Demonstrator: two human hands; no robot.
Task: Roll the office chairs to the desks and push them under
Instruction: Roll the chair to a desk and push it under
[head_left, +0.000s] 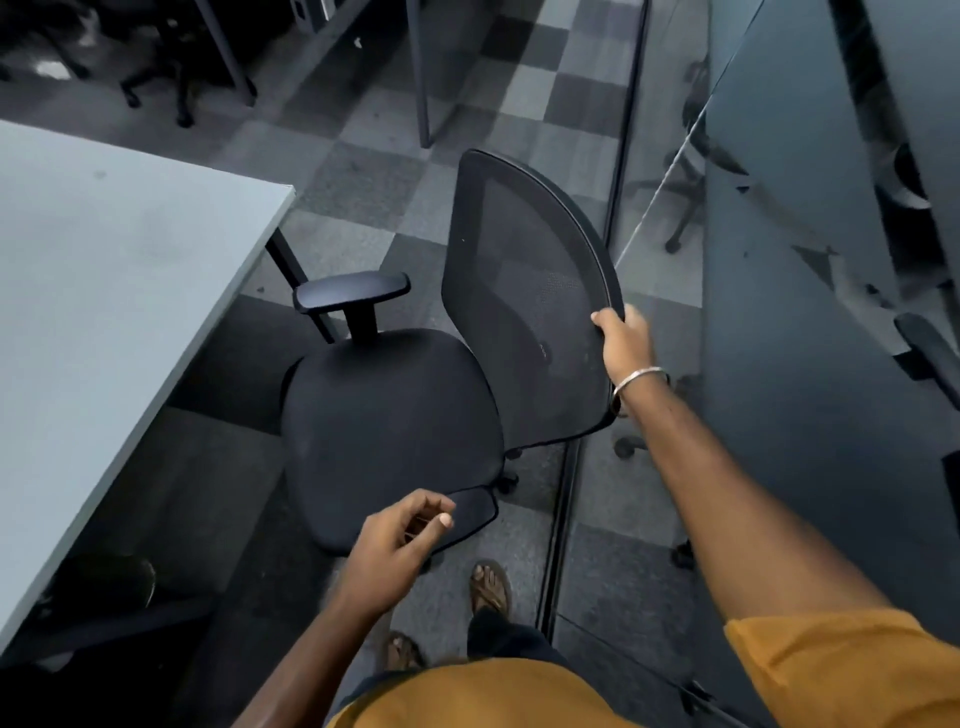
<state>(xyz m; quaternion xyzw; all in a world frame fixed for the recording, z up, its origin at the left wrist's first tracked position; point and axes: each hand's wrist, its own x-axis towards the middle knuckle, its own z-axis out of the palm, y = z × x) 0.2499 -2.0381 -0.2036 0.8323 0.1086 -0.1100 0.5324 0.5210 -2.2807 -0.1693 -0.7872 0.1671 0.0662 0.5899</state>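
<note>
Nearest to us, our left hand (395, 551) hovers just over the near armrest (467, 514) with fingers loosely curled and nothing in them; that grip has no hold on the chair (384, 415) at all. Our sandalled foot (490, 587) stands close behind the seat, so a wheel swinging back could clip the toes.

Farther out, our right hand (623, 338) has its grip curled round the edge of the mesh back (524, 291), and it is our only hold. The chair stands on the floor just beside the surface (104, 291), its seat facing the desk edge but none of it underneath.

The risk, as we judge it: steering from one edge of the back will likely spin the chair on its swivel rather than roll it straight. The far armrest (353, 293) sits near the desk leg (301, 286) and looks about level with the desktop, so it may catch on the edge or the leg. To the right a glass partition (628, 156) runs close behind the back, leaving little room to swing.
</note>
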